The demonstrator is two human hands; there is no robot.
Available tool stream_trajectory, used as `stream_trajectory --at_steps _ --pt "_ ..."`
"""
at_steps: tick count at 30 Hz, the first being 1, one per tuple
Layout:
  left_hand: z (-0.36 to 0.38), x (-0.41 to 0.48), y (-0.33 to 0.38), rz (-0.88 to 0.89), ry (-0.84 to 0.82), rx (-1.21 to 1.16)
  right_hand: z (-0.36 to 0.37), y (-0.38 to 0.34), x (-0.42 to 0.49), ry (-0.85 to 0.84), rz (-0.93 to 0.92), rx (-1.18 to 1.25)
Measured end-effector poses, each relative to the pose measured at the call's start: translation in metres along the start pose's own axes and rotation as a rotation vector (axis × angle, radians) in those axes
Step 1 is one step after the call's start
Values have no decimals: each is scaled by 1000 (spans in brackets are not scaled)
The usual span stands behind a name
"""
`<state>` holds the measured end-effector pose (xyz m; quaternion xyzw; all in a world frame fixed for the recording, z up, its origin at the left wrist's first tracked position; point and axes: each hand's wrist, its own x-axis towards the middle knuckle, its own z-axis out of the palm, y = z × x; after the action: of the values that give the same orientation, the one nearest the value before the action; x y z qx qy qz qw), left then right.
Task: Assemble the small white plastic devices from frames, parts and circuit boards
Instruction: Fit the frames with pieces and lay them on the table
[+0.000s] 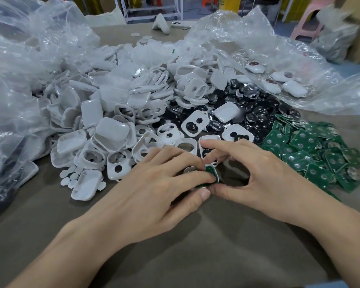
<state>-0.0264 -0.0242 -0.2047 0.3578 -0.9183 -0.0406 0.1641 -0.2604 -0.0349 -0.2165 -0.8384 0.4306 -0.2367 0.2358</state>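
The left hand [160,183] and right hand [256,175] curl round a green circuit board [210,173], seemingly light, stiff and brittle, best pinched by its edges.

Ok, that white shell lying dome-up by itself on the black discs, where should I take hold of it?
Pinch the white shell across its two long sides, coming straight down from above. It lies dome-up on the black discs with nothing crowding its edges, so the smooth top offers little grip, while the side walls are probably free to catch.
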Motion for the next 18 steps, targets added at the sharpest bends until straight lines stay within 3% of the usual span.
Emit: stream_trajectory --at_steps 18 --pt "-3 -7 -2 -35 50 -105 0 0 -1 3 12 7"
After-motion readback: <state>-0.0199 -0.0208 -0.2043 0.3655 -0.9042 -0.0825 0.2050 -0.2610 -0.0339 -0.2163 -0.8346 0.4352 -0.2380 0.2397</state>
